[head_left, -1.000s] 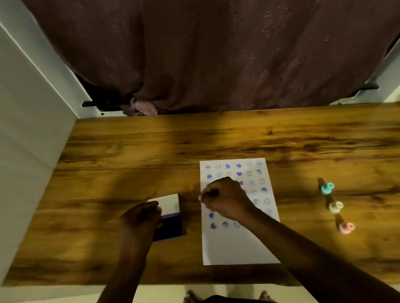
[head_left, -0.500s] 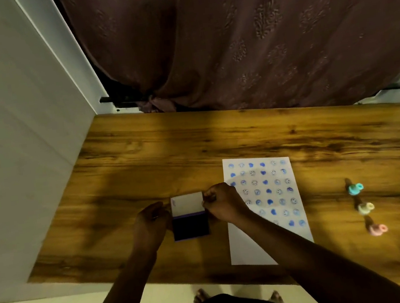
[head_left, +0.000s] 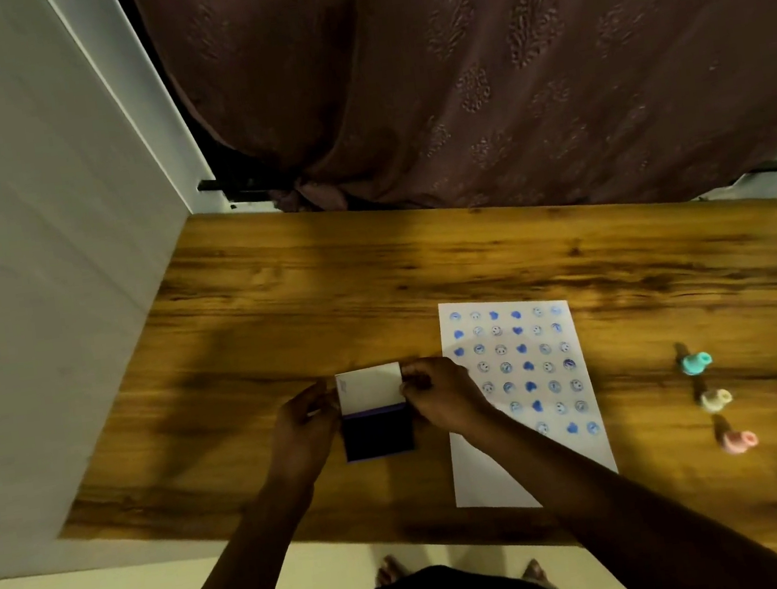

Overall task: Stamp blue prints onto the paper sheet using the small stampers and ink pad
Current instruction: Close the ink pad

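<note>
A white paper sheet (head_left: pixel 495 483) lies on the wooden table (head_left: pixel 281 318), covered in rows of blue prints except for its near part. Left of it sits the ink pad (head_left: pixel 377 434), a dark blue tray with its white lid (head_left: pixel 369 388) hinged up at the far side. My left hand (head_left: pixel 302 426) pinches the lid's left edge. My right hand (head_left: pixel 440 398) pinches its right edge, with the forearm crossing the sheet's near left corner. Three small stampers stand to the right of the sheet: teal (head_left: pixel 696 362), cream (head_left: pixel 715 399) and pink (head_left: pixel 739 442).
A white wall panel (head_left: pixel 30 292) borders the table's left end. A dark patterned curtain (head_left: pixel 497 82) hangs along the far edge. Below the near table edge I see pale floor and bare toes (head_left: pixel 388 571).
My right hand has left the paper and moved left to the ink pad's lid, joining the left hand there. The view has shifted, so the sheet and stampers sit further right.
</note>
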### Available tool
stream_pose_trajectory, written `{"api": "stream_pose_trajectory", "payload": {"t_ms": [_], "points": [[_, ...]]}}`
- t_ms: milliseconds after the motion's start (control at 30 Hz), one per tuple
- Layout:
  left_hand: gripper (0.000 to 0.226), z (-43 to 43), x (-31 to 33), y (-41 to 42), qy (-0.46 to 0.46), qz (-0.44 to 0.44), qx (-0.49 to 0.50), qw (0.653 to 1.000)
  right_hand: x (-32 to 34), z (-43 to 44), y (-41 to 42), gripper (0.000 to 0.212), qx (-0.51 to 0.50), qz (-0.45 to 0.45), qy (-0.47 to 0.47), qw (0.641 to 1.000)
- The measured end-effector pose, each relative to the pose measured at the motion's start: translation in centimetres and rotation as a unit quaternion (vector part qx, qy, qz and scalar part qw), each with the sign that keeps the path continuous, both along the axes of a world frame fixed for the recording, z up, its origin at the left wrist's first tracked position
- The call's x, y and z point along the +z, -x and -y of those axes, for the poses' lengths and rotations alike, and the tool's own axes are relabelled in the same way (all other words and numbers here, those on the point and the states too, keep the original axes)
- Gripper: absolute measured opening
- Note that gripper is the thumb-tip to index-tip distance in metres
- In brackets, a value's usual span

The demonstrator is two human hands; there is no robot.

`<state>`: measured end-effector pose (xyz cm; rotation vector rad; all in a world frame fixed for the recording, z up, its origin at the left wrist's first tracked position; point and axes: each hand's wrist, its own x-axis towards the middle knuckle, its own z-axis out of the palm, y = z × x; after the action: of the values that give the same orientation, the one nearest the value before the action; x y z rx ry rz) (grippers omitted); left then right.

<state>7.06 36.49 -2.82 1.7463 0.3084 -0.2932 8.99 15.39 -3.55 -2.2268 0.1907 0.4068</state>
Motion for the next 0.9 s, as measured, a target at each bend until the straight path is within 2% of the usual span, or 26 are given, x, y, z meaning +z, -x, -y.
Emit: {"api": "stream_pose_trajectory", "payload": {"t_ms": [133,233,433,700,900], "points": [[0.040,0.0,0.3,0.6,0.006,0.004,-0.003,1.000,0.4,0.4,0.7,0.024,-0.006,0.024,-0.016,1.000],[0.047,0.2,0.4,1.4,0.011,0.006,0.000,1.000,0.5,0.5,1.3,0.032,-0.027,0.042,-0.043,0.998],[0.032,0.2,0.1,2.9,-0.010,0.027,0.022,0.999,1.3,0.5,2.9,0.021,-0.032,0.089,-0.045,0.994],[0.024,-0.1,-0.5,4.1,-0.038,0.012,0.051,0.998,0.7,0.5,4.7,0.043,-0.023,0.089,-0.019,0.996],[0.026,-0.3,-0.5,5.8,-0.053,0.050,0.038,0.997,-0.1,0.4,5.9,0.020,-0.003,0.061,-0.025,0.998]]}}
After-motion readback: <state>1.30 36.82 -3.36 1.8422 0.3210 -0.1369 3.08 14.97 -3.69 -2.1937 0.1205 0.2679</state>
